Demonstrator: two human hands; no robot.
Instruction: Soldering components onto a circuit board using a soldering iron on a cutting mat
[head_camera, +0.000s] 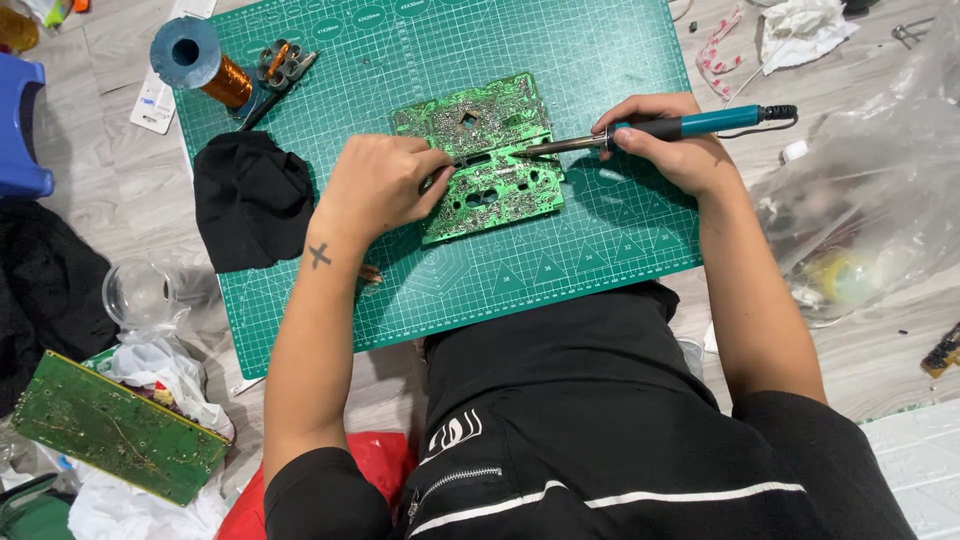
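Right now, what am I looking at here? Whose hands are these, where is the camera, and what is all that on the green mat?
There is no machine here: a person works with bare hands, and the one camera sits on their head, looking down. The right hand holds a soldering iron with a teal handle, its tip on a green circuit board. The left hand rests on that board, pinching something too small to tell. The board lies on a green cutting mat beside a black cloth and a spool of copper wire. A second circuit board lies off the mat, at lower left, among crumpled paper.
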